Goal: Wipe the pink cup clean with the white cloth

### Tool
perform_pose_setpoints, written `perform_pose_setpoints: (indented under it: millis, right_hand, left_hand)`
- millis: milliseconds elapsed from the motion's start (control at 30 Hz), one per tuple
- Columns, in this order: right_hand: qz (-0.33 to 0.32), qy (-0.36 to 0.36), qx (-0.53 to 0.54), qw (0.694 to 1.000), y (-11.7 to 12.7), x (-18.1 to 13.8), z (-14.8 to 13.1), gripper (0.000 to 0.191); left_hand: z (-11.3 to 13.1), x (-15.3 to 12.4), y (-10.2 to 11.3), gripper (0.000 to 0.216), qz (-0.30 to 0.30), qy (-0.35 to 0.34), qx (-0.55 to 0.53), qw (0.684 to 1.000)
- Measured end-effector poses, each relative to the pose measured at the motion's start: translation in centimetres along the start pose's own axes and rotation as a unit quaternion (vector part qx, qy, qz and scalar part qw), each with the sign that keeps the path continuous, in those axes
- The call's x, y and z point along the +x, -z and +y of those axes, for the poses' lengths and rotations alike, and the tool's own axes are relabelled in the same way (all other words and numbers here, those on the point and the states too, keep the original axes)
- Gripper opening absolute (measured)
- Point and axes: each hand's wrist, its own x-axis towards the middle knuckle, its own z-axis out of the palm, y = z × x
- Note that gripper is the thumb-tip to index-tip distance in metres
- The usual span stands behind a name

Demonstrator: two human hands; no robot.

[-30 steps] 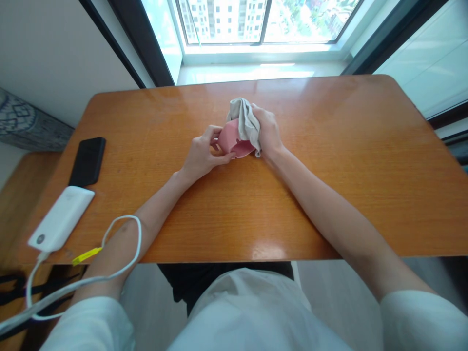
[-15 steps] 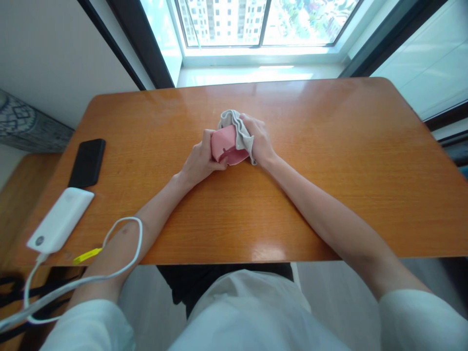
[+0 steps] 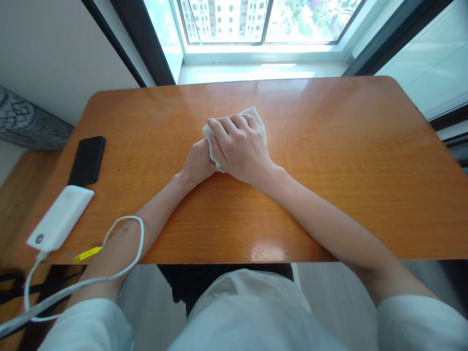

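Over the middle of the table, my right hand (image 3: 243,148) is pressed on a pale grey cloth (image 3: 257,118), its fingers curled over it. The cloth shows above the knuckles and along the left side of that hand. Just left and underneath, my left hand (image 3: 198,160) is partly covered by the cloth and the right hand; its fingers are mostly hidden. The pink container seen in my left hand a moment before is out of sight, covered by the cloth and my right hand.
On the wooden table (image 3: 329,170), a black phone (image 3: 87,161) and a white power bank (image 3: 60,218) lie at the left. A white cable (image 3: 120,273) loops over my left forearm, beside a yellow tag (image 3: 87,254). A window (image 3: 265,24) stands beyond the far edge.
My right hand has moved left with the cloth, from the right side of the pink container to over it. Cloth and hand now hide the container. My left hand has hardly moved.
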Motion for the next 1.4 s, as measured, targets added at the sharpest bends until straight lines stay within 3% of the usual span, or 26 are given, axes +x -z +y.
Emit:
perform_pose_setpoints:
  millis: [167,233,400,500,600,700,867,967,1067,1200,1400]
  right_hand:
    - [0.006,-0.046,0.118,0.992,0.7,0.8,2.4,0.035]
    - [0.009,-0.065,0.203,0.977,0.8,1.0,3.6,0.037]
    - [0.042,-0.152,0.425,0.891,-1.3,0.5,5.9,0.059]
    - [0.082,-0.203,0.501,0.837,-3.7,-0.2,6.8,0.068]
    - [0.090,-0.211,0.537,0.812,-5.2,-0.6,7.3,0.069]
    - [0.089,-0.195,0.503,0.837,-4.6,-0.6,7.1,0.068]
    - [0.026,-0.095,0.314,0.945,-0.6,-0.3,5.5,0.058]
    - [-0.003,-0.033,0.161,0.986,1.0,-0.1,3.6,0.049]
    - [-0.010,-0.002,0.047,0.999,1.1,-0.2,1.5,0.041]
    - [0.013,0.003,0.008,1.000,0.2,-0.5,-0.4,0.041]
    - [0.006,-0.016,0.014,1.000,0.2,0.1,0.6,0.037]
  left_hand:
    - [0.3,0.1,0.3,0.068,0.001,0.023,-0.036,0.999]
    - [0.6,0.0,0.5,0.071,-0.001,0.026,-0.046,0.999]
    - [0.9,0.0,0.4,0.058,0.017,0.012,-0.032,0.999]
    - [0.7,0.0,0.2,0.057,0.022,0.001,-0.020,1.000]
    - [0.5,0.0,0.2,0.055,0.021,0.003,-0.022,1.000]
    - [0.5,-0.1,0.3,0.054,0.020,0.011,-0.023,0.999]
    - [0.6,-0.2,0.6,0.057,0.012,0.029,-0.029,0.999]
    - [0.5,-0.2,0.6,0.061,0.009,0.032,-0.041,0.999]
    - [0.1,-0.1,0.4,0.060,0.010,0.026,-0.042,0.999]
    - [-0.4,-0.2,-0.1,0.042,0.003,0.018,-0.012,1.000]
    - [-0.2,-0.2,0.0,0.048,0.008,0.035,-0.023,0.999]
